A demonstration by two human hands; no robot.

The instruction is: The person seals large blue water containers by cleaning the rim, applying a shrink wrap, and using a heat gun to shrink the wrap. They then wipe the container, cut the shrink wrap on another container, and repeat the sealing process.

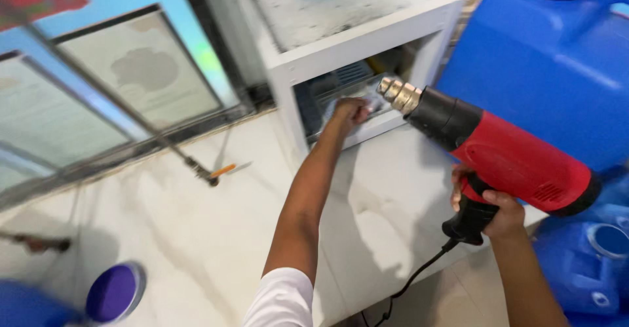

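Observation:
My right hand (488,208) grips the black handle of a red and black heat gun (504,156); its metal nozzle (397,94) points at the open front of a white cabinet (357,45). My left hand (350,112) reaches into that opening, its fingers closed on a pale, shiny sheet-like piece (373,104) just in front of the nozzle. What lies deeper inside the cabinet is dark and hard to make out. A black cord (419,274) hangs from the gun's handle.
A large blue plastic container (550,58) stands at the right, with blue jugs (590,255) below it. A glass door with a metal frame (124,104) is at the left. A purple lid (114,293) and an orange-handled tool (219,170) lie on the white marble floor (196,235).

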